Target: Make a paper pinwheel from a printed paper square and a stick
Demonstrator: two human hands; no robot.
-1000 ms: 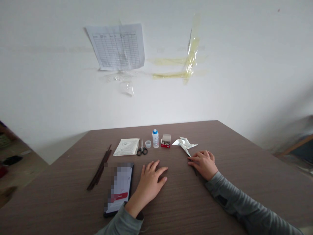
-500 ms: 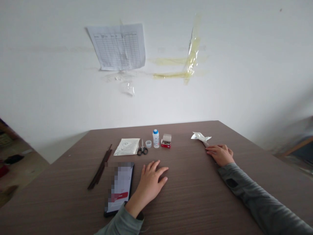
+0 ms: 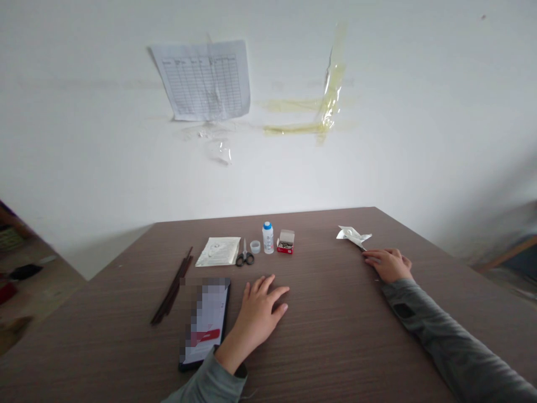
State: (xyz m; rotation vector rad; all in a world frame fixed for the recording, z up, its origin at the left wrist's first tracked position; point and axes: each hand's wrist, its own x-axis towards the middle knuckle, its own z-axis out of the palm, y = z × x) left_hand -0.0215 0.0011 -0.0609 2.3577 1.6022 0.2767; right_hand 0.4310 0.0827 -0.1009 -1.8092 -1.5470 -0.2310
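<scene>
Resting open on the table (image 3: 335, 336), the left hand (image 3: 255, 319) sits apart; the right hand (image 3: 388, 266) touches the folded paper pinwheel (image 3: 352, 236), grip indeterminate.

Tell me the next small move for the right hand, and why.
Probably close the right hand on the folded paper pinwheel: its fingertips lie right at the pinwheel's tip, and it holds nothing yet. The left hand rests open beside the phone, so the right is nearer.
</scene>
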